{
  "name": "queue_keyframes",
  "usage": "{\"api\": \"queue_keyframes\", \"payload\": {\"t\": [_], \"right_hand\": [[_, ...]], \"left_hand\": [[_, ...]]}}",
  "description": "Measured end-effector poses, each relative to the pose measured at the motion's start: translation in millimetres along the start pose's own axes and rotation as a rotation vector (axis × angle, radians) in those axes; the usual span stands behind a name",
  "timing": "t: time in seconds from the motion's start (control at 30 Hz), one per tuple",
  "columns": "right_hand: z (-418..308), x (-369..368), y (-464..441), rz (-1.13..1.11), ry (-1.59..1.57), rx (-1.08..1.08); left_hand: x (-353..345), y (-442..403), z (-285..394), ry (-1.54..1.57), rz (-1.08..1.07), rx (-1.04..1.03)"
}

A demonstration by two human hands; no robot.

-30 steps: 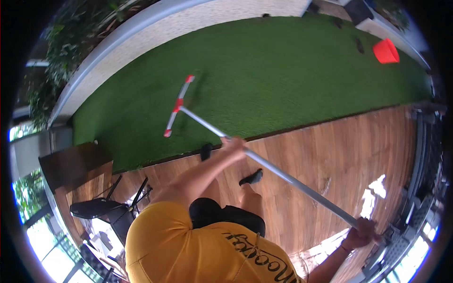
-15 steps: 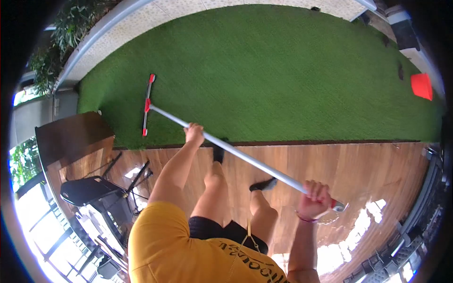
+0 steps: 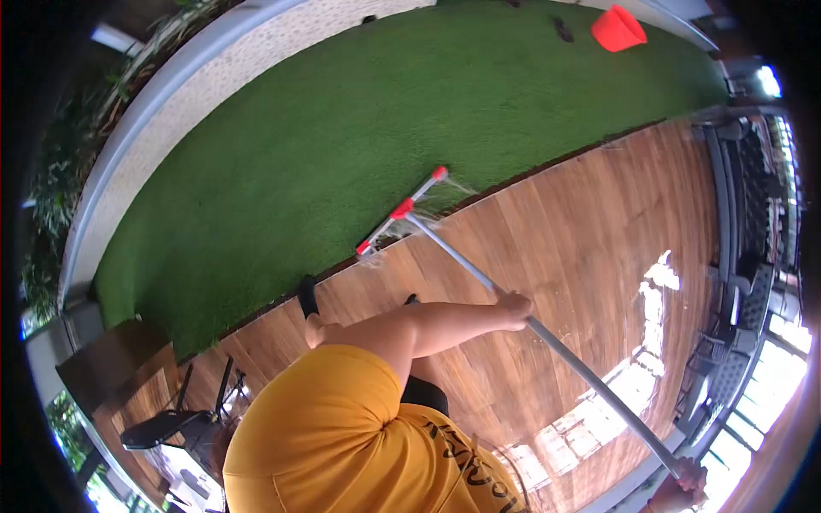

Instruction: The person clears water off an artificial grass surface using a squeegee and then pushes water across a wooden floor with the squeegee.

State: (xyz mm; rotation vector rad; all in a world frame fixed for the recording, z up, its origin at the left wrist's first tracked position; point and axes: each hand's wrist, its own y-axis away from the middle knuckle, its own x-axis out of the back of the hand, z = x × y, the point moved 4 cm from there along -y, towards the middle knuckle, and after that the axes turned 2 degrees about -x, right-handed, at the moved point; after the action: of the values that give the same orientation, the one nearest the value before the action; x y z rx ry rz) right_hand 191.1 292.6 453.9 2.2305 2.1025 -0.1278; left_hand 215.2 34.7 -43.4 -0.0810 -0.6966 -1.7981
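Note:
A floor squeegee (image 3: 590,376) with a long grey handle and a narrow blade bar (image 3: 428,185) with red ends and a red centre joint slants across the view. My left hand (image 3: 514,310) is wrapped round the middle of the handle. Near the lower right corner, my right hand (image 3: 682,487) grips the handle's end. The blade bar lies by the border between green turf (image 3: 256,188) and wooden floor (image 3: 564,231). Whitish streaks, like splashing water, show around it.
A red bucket (image 3: 619,29) stands on the far turf, beside a dark slipper (image 3: 563,30). At left are a wooden cabinet (image 3: 111,363) and a black chair-like object (image 3: 171,429). Dark seats (image 3: 744,308) line the right side. Sunlight reflects off the floor.
The squeegee's head has swept right and down from the left turf to the floor's edge. Both hands have moved right, the right one also down. The view has turned, shifting the bucket up and left.

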Motion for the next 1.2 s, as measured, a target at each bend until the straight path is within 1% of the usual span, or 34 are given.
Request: {"api": "queue_keyframes", "payload": {"t": [0.03, 0.07, 0.1, 0.13, 0.17, 0.2, 0.23, 0.27, 0.3, 0.33, 0.37, 0.4, 0.43, 0.47, 0.5, 0.53, 0.57, 0.6, 0.63, 0.67, 0.7, 0.73, 0.8, 0.83, 0.9, 0.97, 1.03, 1.07, 1.1, 1.13, 1.17, 1.2], "right_hand": [[-21, 15, 4, 0.094, -0.015, 0.052], [-36, 10, 7, 0.078, 0.017, 0.127], [-47, 29, -12, -0.640, -0.365, 0.093], [-63, 2, 1, -0.424, -0.183, 0.186], [-76, -34, 15, -0.206, -0.009, 0.276], [-76, -40, 13, -0.209, -0.019, 0.282], [-73, -49, 8, -0.282, -0.100, 0.283], [-67, -59, 2, -0.354, -0.186, 0.279], [-50, -69, -8, -0.431, -0.228, 0.232], [-22, -85, -14, -0.444, -0.185, 0.181], [11, -100, -21, -0.457, -0.144, 0.133], [52, -145, -16, -0.294, -0.070, 0.211], [94, -192, -9, -0.124, 0.007, 0.286], [144, -219, -13, -0.359, -0.556, -0.050], [189, -252, -10, -0.303, -0.244, 0.160], [236, -296, -4, -0.162, -0.133, 0.158], [284, -345, 4, -0.255, -0.479, -0.003], [319, -392, 17, -0.172, -0.354, 0.056], [353, -435, 21, -0.253, -0.578, -0.175], [373, -475, 26, -0.312, -0.607, -0.190], [392, -505, 29, -0.362, -0.635, -0.204], [408, -519, 29, -0.328, -0.637, -0.211], [437, -533, 25, -0.351, -0.594, -0.237], [451, -526, 14, -0.326, -0.579, -0.235], [484, -484, -15, -0.189, -0.623, -0.352], [502, -444, -34, -0.189, -0.604, -0.367], [508, -387, -52, -0.184, -0.599, -0.348], [509, -343, -62, -0.151, -0.587, -0.345], [506, -295, -74, -0.120, -0.577, -0.334], [492, -239, -85, -0.051, -0.569, -0.364], [472, -181, -95, 0.009, -0.568, -0.387], [443, -121, -104, -0.017, -0.457, -0.319]], "left_hand": [[-1, -4, 18, -0.011, -0.010, -0.013], [4, -6, 36, -0.001, -0.037, -0.083], [9, -4, 52, 0.013, -0.061, -0.149], [16, -1, 60, 0.004, -0.057, -0.154], [29, 3, 67, -0.017, -0.003, -0.197], [43, 8, 70, -0.035, 0.049, -0.238], [61, 15, 63, -0.040, 0.057, -0.233], [89, 25, 44, -0.062, 0.139, -0.199], [119, 36, 20, -0.086, 0.217, -0.162], [147, 42, -16, -0.015, 0.232, -0.132], [173, 48, -63, -0.045, 0.275, -0.136], [220, 78, -94, -0.146, 0.262, 0.102], [248, 92, -151, -0.014, 0.331, 0.120], [291, 113, -186, -0.250, 0.307, 0.267], [324, 126, -238, -0.392, 0.321, 0.305], [357, 140, -293, -0.479, 0.436, 0.298], [393, 155, -342, -0.453, 0.440, 0.386], [421, 170, -397, -0.246, 0.346, 0.659], [446, 180, -437, -0.507, 0.439, 0.581], [461, 185, -497, -0.507, 0.426, 0.607], [479, 190, -509, -0.574, 0.404, 0.627], [490, 188, -528, -0.592, 0.389, 0.646], [492, 168, -553, -0.623, 0.325, 0.643], [485, 154, -560, -0.632, 0.299, 0.653], [463, 121, -555, -0.614, 0.282, 0.616], [438, 90, -544, -0.648, 0.168, 0.597], [400, 52, -519, -0.605, 0.147, 0.564], [369, 31, -497, -0.562, 0.128, 0.524], [334, 6, -473, -0.521, 0.058, 0.503], [299, -24, -440, -0.475, 0.001, 0.477], [262, -46, -390, -0.502, -0.029, 0.415], [217, -69, -351, -0.462, -0.048, 0.345]]}}
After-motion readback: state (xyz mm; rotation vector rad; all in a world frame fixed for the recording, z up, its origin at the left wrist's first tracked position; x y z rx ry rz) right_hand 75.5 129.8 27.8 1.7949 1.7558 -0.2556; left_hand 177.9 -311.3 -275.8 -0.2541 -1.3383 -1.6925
